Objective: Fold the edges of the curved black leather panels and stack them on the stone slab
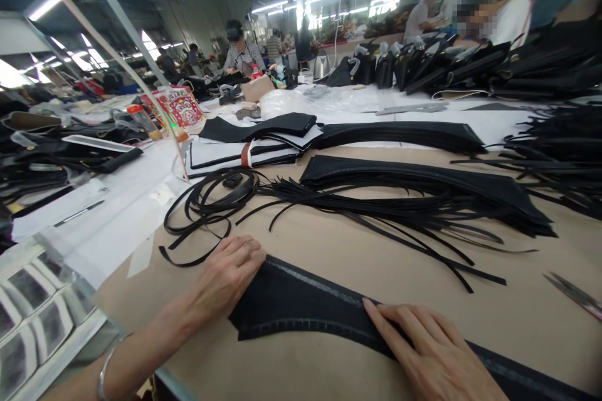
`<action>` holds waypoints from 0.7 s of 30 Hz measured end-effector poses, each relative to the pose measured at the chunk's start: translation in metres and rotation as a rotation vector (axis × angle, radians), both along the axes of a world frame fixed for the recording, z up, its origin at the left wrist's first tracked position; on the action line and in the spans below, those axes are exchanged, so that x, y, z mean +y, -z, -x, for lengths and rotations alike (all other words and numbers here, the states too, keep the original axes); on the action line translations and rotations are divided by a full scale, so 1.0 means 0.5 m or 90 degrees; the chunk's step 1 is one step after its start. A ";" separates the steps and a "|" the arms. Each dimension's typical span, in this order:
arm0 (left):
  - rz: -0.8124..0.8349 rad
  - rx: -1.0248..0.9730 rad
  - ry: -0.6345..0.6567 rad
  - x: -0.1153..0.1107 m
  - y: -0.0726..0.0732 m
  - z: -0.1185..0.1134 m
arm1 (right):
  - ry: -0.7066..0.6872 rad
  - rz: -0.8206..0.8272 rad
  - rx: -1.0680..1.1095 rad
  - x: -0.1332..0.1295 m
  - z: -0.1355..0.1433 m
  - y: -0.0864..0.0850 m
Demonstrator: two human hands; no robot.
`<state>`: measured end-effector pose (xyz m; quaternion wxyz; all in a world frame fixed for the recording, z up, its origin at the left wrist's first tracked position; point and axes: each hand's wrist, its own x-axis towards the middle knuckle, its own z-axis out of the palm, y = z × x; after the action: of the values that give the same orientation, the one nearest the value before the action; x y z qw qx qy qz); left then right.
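A curved black leather-like panel [301, 301] lies across the brown sheet in front of me. A pale, rough glue-like band follows its far edge, and short marks line its curved near edge. At its left end my left hand [235, 269] has its fingers closed on the far corner; the fingertips are partly hidden. My right hand [423, 338] rests on the panel farther right with fingers stretched out, the index fingertip at the far edge. Beyond lie loose black strips [376, 200] and a coil of black strip [211, 200].
Behind the strips sit stacks of similar black panels [423, 178]. Scissors [574, 294] lie at the right, a pen [79, 213] at the left. A thin pole [141, 69] rises at the left. Black bags [399, 66] line the back; other people work beyond.
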<state>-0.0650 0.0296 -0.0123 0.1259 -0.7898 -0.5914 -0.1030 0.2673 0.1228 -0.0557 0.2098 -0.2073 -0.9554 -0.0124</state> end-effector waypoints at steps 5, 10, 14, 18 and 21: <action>-0.022 -0.109 0.086 0.021 0.013 -0.108 | 0.023 0.035 -0.074 -0.021 0.002 -0.026; -0.055 -0.057 0.196 0.039 0.075 -0.155 | 0.042 0.138 -0.153 -0.035 -0.002 -0.065; -0.070 -0.044 0.199 0.055 0.097 -0.145 | 0.046 0.212 -0.119 -0.036 -0.016 -0.071; -0.060 -0.045 0.186 0.059 0.069 -0.163 | 0.038 0.259 -0.072 -0.034 -0.048 -0.057; -0.029 -0.062 0.165 0.059 0.048 -0.183 | 0.058 0.267 -0.050 -0.030 -0.081 -0.047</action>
<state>0.0264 0.0590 -0.0362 0.1005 -0.8505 -0.4875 -0.1699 0.3080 0.1077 -0.0323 0.1240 -0.2885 -0.9342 0.1694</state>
